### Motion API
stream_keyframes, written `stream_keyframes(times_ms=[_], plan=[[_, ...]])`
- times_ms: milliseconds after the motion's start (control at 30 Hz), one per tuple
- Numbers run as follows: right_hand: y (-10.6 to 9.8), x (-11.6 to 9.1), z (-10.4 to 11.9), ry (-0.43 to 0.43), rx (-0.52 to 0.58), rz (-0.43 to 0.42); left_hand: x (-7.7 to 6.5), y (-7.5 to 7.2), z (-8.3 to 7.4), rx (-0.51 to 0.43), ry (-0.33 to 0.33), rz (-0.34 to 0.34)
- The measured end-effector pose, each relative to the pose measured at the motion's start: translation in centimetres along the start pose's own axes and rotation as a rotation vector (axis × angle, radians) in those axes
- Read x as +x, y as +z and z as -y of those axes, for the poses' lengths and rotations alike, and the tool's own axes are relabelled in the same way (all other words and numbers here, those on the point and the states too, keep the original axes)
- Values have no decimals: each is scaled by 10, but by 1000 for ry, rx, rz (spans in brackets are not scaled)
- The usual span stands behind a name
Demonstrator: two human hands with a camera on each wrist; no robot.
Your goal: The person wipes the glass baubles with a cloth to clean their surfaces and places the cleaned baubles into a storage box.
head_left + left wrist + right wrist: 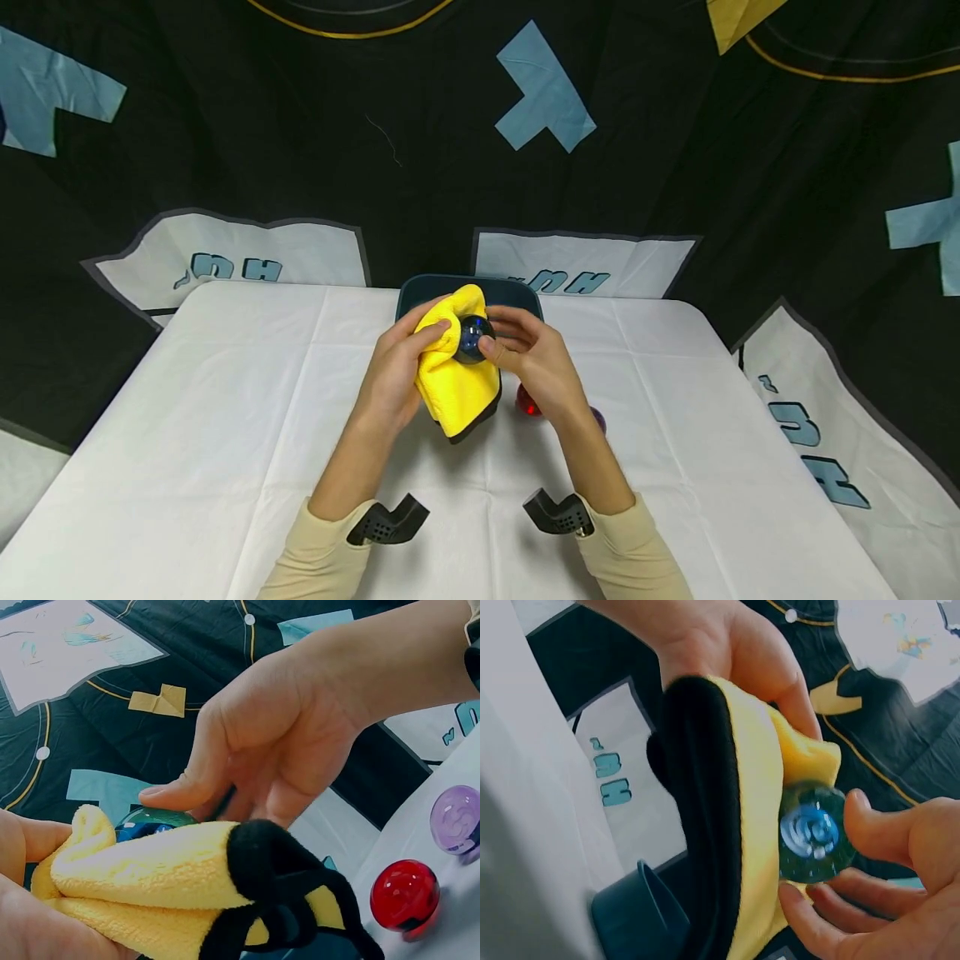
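A yellow cloth (459, 396) with a black edge is gripped in my left hand (392, 371), the thumb lying over its top fold. Against the cloth sits a clear ball with a blue swirl inside (817, 832). My right hand (538, 358) pinches that ball between thumb and fingertips, as the right wrist view shows. Both hands are raised above the white table. Beyond them stands a dark teal bin (525, 293), partly hidden by the cloth and hands; its inside cannot be seen.
A red ball (405, 895) lies on the white table (187, 467) below my right hand. Close by is a purple see-through ball (454, 819), mostly covered by the right forearm in the head view. A dark printed cloth (420, 183) hangs behind the table.
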State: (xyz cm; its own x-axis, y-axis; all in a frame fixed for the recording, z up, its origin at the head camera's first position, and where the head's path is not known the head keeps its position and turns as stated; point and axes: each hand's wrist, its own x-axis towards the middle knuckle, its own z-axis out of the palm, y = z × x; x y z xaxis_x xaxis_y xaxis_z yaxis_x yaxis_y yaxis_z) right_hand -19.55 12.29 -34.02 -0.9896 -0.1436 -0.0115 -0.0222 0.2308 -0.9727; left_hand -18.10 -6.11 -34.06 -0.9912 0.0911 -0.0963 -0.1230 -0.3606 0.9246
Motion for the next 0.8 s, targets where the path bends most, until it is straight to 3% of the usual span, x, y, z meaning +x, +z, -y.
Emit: stream_keyframes(times_ms=[100, 333, 467, 600, 800], plan=[[0, -1, 1, -39, 18, 3, 0, -1, 0, -15, 8, 3], [-6, -2, 2, 10, -4, 84, 0, -2, -1, -12, 15, 0], [-4, -1, 0, 10, 26, 61, 0, -2, -1, -8, 6, -4], [-4, 1, -1, 70, -8, 27, 0, -1, -1, -19, -7, -10], [-3, 3, -3, 76, -58, 44, -2, -1, -3, -26, -1, -6]])
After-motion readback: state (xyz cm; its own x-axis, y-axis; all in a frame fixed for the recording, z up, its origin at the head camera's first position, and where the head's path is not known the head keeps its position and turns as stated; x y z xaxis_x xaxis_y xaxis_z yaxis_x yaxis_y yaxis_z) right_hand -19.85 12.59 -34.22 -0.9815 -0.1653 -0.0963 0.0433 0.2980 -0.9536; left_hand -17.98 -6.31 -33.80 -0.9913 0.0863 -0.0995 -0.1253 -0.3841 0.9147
